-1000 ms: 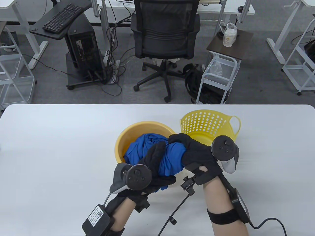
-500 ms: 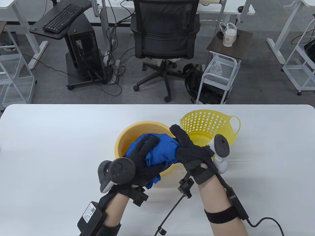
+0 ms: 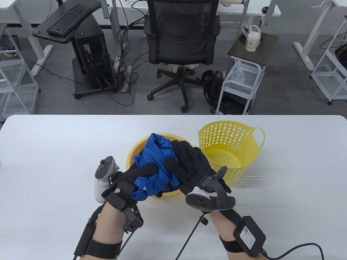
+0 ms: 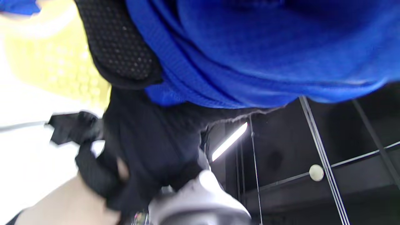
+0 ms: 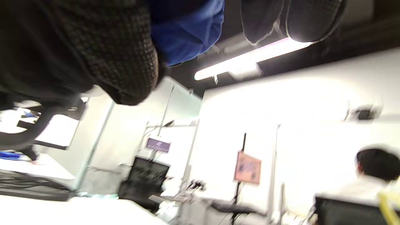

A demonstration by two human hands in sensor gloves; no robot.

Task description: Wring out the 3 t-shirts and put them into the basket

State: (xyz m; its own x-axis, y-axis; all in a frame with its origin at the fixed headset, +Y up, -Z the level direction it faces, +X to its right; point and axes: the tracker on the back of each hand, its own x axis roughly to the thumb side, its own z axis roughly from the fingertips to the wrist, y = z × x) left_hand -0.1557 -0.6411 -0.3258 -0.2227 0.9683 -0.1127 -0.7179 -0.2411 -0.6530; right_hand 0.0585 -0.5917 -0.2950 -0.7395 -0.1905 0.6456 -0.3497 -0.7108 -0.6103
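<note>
Gripping the bunched blue t-shirt [image 3: 154, 162] above the yellow basin [image 3: 132, 159], both hands clench it; the basket [image 3: 230, 140] sits nearer the right hand [image 3: 189, 165] than the left hand [image 3: 132, 176].

Even brightness; blurred, glaring wrist views.

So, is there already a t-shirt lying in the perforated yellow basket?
No. In the table view the basket shows only its bare yellow floor, while both hands grip the blue t-shirt over the yellow basin.
</note>
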